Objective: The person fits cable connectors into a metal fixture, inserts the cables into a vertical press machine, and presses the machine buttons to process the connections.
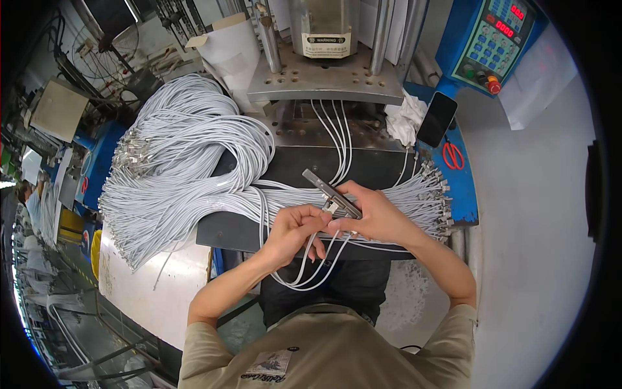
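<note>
In front of my body, my right hand (pixel 376 215) is closed around a dark metal bar (pixel 322 184), which tilts from upper left to lower right. My left hand (pixel 293 235) pinches a small pale connector (pixel 331 207) at the bar's lower side, its fingertips close to my right thumb. Whether the connector sits in the bar or only touches it, I cannot tell. Grey cables (pixel 296 282) loop down beneath both hands toward my lap. Behind the hands, a thick bundle of grey cables (pixel 295 197) lies across the dark work surface, with metal-ended plugs (pixel 437 194) at its right end.
A press with a thick steel plate (pixel 324 87) stands ahead, several cables running into it. Coiled cables (pixel 188 129) pile up at left. On the blue surface at right are a phone (pixel 437 119), red-handled scissors (pixel 453 154) and a white cloth (pixel 405 118). A control panel (pixel 490 48) hangs above.
</note>
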`<state>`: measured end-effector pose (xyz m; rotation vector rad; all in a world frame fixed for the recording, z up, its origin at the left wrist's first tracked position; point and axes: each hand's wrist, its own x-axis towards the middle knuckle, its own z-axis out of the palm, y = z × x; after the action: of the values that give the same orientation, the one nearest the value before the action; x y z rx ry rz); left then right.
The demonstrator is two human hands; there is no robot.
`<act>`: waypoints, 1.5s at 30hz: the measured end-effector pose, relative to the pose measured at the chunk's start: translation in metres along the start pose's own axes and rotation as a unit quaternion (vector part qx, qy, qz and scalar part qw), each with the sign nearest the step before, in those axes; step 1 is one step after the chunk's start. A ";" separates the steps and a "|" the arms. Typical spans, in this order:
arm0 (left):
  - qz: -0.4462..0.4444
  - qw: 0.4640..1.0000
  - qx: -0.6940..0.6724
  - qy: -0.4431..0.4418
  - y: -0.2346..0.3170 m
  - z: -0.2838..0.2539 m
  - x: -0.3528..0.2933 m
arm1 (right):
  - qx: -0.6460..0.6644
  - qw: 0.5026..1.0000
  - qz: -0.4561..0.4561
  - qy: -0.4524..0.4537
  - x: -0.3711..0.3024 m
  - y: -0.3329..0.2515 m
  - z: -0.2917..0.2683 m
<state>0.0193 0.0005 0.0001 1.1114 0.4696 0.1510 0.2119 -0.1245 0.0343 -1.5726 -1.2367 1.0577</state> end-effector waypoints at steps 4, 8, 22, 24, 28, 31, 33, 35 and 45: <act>-0.014 1.000 0.002 0.013 0.000 0.004 0.000 | 0.054 0.996 0.077 0.003 -0.002 -0.002 -0.003; -0.010 1.000 0.000 0.025 0.002 0.002 0.002 | 0.049 0.992 0.115 0.008 -0.002 -0.005 -0.009; 0.138 0.983 0.093 0.075 0.032 -0.019 0.025 | -0.222 0.964 0.073 0.126 -0.003 0.026 -0.067; 0.192 0.963 0.134 0.132 0.047 -0.025 0.048 | -0.510 0.821 -0.129 0.222 0.010 0.054 -0.083; 0.166 0.950 0.091 0.249 0.047 -0.021 0.133 | -0.478 0.832 -0.132 0.249 0.087 0.048 -0.107; 0.000 0.994 0.025 0.109 0.044 -0.022 0.176 | -0.568 0.726 -0.179 0.344 0.197 0.114 -0.145; -0.098 0.991 -0.088 0.001 0.037 -0.020 0.185 | -0.447 0.809 -0.158 0.349 0.248 0.133 -0.162; -0.079 0.991 -0.096 -0.041 0.029 -0.017 0.184 | -0.246 0.869 -0.220 0.368 0.276 0.179 -0.197; 0.027 0.999 0.022 0.037 0.083 -0.047 0.083 | 0.008 0.957 0.072 0.280 0.226 0.102 -0.135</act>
<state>0.0817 0.1048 0.0328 1.1646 0.5108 0.2306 0.4023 0.0667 -0.0505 -1.8049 -0.7337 0.6324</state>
